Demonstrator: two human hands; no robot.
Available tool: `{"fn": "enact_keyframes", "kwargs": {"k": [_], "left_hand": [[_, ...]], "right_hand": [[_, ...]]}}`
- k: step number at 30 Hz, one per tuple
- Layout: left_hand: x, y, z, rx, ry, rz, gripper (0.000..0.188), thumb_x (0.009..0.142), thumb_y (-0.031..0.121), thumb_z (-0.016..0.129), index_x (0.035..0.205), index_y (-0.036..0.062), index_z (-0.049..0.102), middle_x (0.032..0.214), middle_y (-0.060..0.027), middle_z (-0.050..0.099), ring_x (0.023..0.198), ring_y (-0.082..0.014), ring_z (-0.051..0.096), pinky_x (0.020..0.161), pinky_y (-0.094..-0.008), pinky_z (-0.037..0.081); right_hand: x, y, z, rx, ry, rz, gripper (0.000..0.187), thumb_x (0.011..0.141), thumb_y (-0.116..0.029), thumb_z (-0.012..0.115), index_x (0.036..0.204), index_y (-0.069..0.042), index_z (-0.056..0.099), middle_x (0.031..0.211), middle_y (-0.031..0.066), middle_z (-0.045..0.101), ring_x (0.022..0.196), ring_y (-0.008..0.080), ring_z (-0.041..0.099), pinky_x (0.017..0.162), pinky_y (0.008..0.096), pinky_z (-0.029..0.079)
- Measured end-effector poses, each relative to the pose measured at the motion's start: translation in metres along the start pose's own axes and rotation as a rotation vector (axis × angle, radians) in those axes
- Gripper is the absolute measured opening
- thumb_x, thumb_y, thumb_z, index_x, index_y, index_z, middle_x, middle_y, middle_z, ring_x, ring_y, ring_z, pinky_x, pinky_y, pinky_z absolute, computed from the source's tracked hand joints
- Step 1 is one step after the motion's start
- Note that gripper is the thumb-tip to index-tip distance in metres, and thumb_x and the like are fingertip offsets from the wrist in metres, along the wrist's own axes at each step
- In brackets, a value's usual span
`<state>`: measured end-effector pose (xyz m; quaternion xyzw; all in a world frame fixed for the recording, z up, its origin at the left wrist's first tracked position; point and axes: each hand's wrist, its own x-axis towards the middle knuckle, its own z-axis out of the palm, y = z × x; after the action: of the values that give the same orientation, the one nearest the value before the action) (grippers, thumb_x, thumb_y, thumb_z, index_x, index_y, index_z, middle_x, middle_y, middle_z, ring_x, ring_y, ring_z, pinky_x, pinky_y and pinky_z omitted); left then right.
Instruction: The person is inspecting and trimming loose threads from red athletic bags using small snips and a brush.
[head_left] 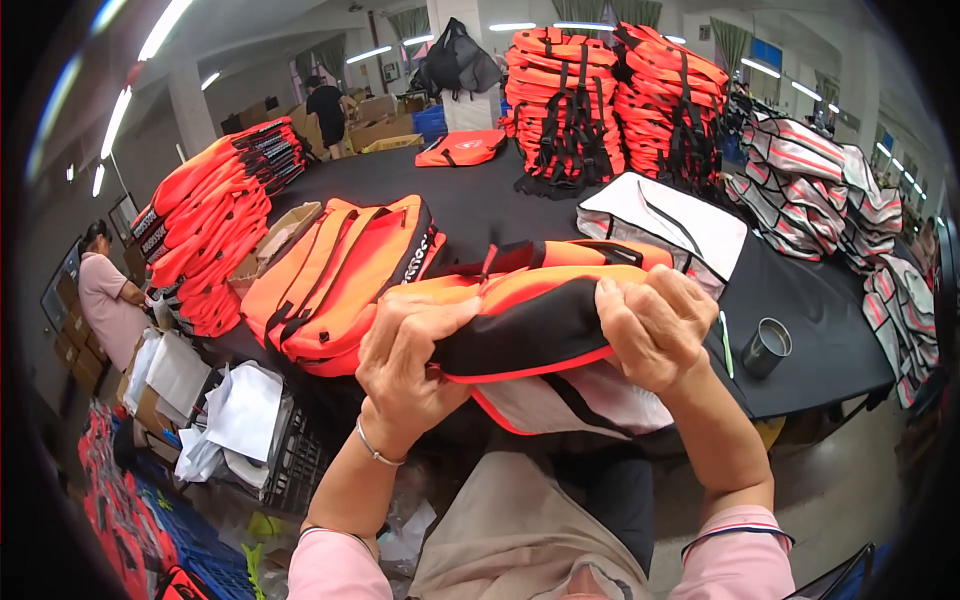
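Note:
Both hands hold up an orange bag (545, 290) with a black panel (530, 335) facing me. My left hand (412, 350) pinches the panel's left end, thumb on top, and wears a bracelet on its wrist. My right hand (655, 325) grips the right end, its thumb pressed on the black fabric. Pale grey fabric with a dark band (570, 400) hangs below the panel, over the table's near edge. Left of my hands lies another orange bag (345, 270) with straps. A white bag with black trim (665, 225) lies behind my right hand.
A dark metal cup (768, 348) and a light-coloured pen (726, 345) are to the right on the black tablecloth (810, 320). Tall stacks of orange bags (565, 100) stand behind; white-and-orange pieces (800, 190) are heaped at right. A crate (290, 450) with papers stands lower left. Two people work farther off.

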<state>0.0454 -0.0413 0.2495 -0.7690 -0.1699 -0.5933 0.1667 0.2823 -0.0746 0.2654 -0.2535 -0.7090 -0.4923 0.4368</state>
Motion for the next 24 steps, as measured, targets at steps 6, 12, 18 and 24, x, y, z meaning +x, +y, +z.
{"fn": "enact_keyframes", "kwargs": {"k": [6,12,18,24], "left_hand": [[-0.005,-0.010,-0.003,0.067,0.094,-0.089,0.037,0.083,0.033,0.077,0.099,0.0008,0.069,0.090,-0.0112,0.069,0.079,-0.0266,0.065,0.073,-0.0360,0.054],[-0.003,-0.024,-0.013,0.082,0.171,-0.243,0.028,0.081,0.021,0.079,0.099,0.0018,0.069,0.087,-0.0075,0.067,0.076,-0.0187,0.063,0.065,-0.0277,0.050],[0.043,-0.007,-0.036,0.099,0.061,-0.224,0.020,0.083,0.006,0.075,0.101,0.0017,0.069,0.095,-0.0047,0.068,0.075,-0.0096,0.061,0.062,-0.0225,0.048],[0.150,-0.012,-0.064,0.002,-0.195,-0.150,0.033,0.090,0.004,0.061,0.122,0.0058,0.068,0.106,-0.0063,0.071,0.093,-0.0133,0.066,0.085,-0.0253,0.051]], "right_hand": [[-0.029,0.001,-0.002,-0.109,-0.064,0.188,0.016,0.068,0.000,0.072,0.080,-0.006,0.065,0.071,0.0009,0.051,0.062,0.0170,0.052,0.050,0.0280,0.042],[-0.084,0.063,-0.013,-0.181,-0.176,0.438,0.028,0.073,-0.004,0.066,0.101,-0.005,0.067,0.093,0.0085,0.066,0.083,0.0290,0.062,0.070,0.0375,0.053],[-0.089,0.096,-0.026,0.174,-0.226,0.826,0.024,0.086,-0.012,0.064,0.109,-0.004,0.067,0.094,0.0142,0.069,0.086,0.0302,0.065,0.076,0.0361,0.052],[-0.020,0.161,-0.060,0.509,-0.563,0.831,0.022,0.093,-0.019,0.064,0.100,0.001,0.068,0.067,-0.0004,0.058,0.066,0.0051,0.052,0.064,0.0273,0.048]]}}
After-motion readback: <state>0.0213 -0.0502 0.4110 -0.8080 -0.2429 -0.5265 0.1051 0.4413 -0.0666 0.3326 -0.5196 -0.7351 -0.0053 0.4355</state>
